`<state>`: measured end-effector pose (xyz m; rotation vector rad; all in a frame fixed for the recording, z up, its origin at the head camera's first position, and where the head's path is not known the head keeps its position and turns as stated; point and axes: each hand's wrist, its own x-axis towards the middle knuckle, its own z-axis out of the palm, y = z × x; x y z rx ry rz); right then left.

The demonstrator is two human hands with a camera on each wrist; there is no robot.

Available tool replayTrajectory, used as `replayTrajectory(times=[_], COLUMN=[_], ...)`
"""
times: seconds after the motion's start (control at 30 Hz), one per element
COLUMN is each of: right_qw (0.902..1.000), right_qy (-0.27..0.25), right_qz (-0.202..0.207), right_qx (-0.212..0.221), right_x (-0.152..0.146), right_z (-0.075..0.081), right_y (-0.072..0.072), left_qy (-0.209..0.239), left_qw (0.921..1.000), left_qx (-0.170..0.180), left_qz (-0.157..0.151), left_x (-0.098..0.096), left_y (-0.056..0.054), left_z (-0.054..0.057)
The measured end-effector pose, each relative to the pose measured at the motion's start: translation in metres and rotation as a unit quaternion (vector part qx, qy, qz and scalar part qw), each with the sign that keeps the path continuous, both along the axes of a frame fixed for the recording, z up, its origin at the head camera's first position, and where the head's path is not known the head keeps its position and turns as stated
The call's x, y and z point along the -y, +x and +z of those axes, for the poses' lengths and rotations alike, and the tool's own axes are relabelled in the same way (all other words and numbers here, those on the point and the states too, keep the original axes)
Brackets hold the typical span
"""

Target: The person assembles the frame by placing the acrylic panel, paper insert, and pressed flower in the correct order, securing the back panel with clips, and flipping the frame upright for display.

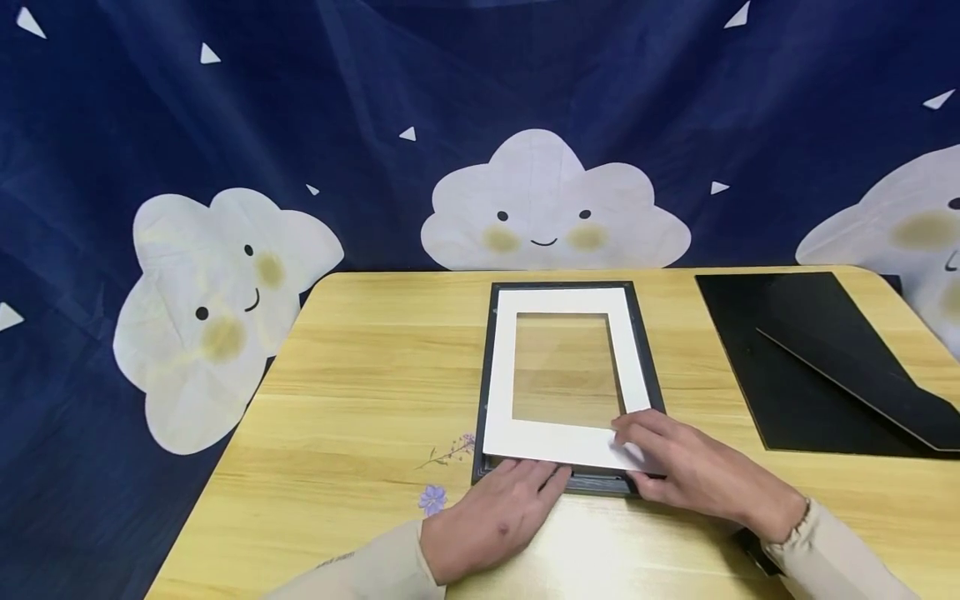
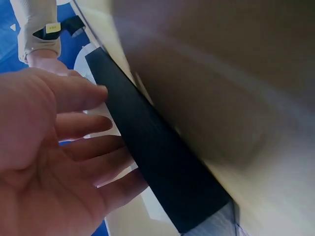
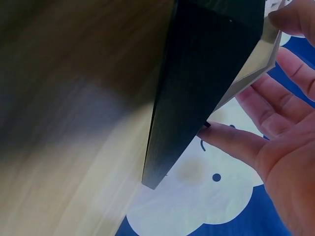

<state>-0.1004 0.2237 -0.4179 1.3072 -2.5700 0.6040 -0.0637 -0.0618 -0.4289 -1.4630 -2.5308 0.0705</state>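
Observation:
A dark picture frame point(image 1: 650, 367) lies flat on the table, with a white mat board point(image 1: 498, 375) with a rectangular window inside it. The mat's near edge sits askew, and part of the frame's near side shows below it. My right hand point(image 1: 697, 467) pinches the mat's near right corner, fingers over the top and thumb at its edge. In the right wrist view the mat point(image 3: 246, 81) is tilted up from the frame point(image 3: 202, 73). My left hand point(image 1: 498, 517) rests with nearly straight fingers across the near side of the frame point(image 2: 157, 147).
A black board point(image 1: 750, 350) lies on the right of the wooden table point(image 1: 360, 358), with a raised dark flap point(image 1: 847, 367) on it. Purple flower prints point(image 1: 432, 498) mark the tabletop by the left hand. A blue curtain point(image 1: 360, 83) with clouds hangs behind.

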Motion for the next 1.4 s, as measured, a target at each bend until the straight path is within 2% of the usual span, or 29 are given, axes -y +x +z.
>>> replayTrajectory(times=[0.13, 0.27, 0.37, 0.53, 0.6, 0.67, 0.77, 0.83, 0.93, 1.0, 1.1, 1.2, 1.27, 1.4], right_qw=[1.0000, 0.9999, 0.9999, 0.9999, 0.9999, 0.9999, 0.9999, 0.9999, 0.9999, 0.9996, 0.9970, 0.9923, 0.9910, 0.9913], right_qy=[-0.002, -0.011, -0.016, -0.015, -0.013, -0.012, -0.011, -0.009, -0.012, -0.023, -0.044, -0.057, -0.055, -0.041], right_qz=[-0.001, -0.001, -0.002, -0.001, -0.001, -0.001, 0.000, -0.001, -0.004, 0.000, 0.012, 0.019, 0.022, 0.022], right_qx=[-0.002, -0.006, -0.005, 0.000, -0.004, -0.008, -0.012, -0.010, -0.005, -0.017, -0.062, -0.109, -0.120, -0.123], right_x=[-0.001, -0.001, -0.001, 0.000, 0.000, 0.000, 0.000, 0.000, -0.002, -0.002, -0.003, -0.003, -0.003, -0.002], right_z=[0.000, 0.000, 0.000, 0.000, 0.000, 0.000, 0.001, 0.001, 0.001, 0.000, 0.000, 0.002, 0.003, 0.001], right_y=[-0.001, -0.001, -0.001, -0.001, -0.002, -0.002, -0.003, -0.003, -0.002, -0.002, -0.002, -0.004, -0.005, -0.007], left_qy=[-0.005, 0.016, 0.023, -0.006, -0.007, 0.013, 0.051, 0.059, 0.030, 0.005, -0.015, -0.014, -0.005, 0.015], left_qw=[0.9998, 0.9993, 0.9995, 0.9998, 0.9998, 0.9998, 0.9984, 0.9968, 0.9941, 0.9920, 0.9911, 0.9916, 0.9912, 0.9889], left_qx=[0.022, 0.035, 0.023, -0.017, -0.020, -0.015, -0.010, -0.004, 0.024, 0.040, 0.042, 0.020, 0.020, 0.049], left_qz=[0.002, -0.002, -0.002, -0.003, -0.003, 0.001, 0.022, 0.053, 0.101, 0.120, 0.126, 0.127, 0.131, 0.140], left_x=[-0.004, -0.009, -0.013, -0.016, -0.015, -0.015, -0.017, -0.020, -0.027, -0.031, -0.034, -0.035, -0.034, -0.033], left_y=[-0.003, -0.005, -0.002, 0.009, 0.012, 0.013, 0.011, 0.009, 0.006, 0.004, 0.002, 0.000, -0.001, 0.000], left_z=[0.001, 0.003, 0.004, 0.005, 0.006, 0.008, 0.010, 0.012, 0.011, 0.010, 0.007, 0.006, 0.006, 0.007])
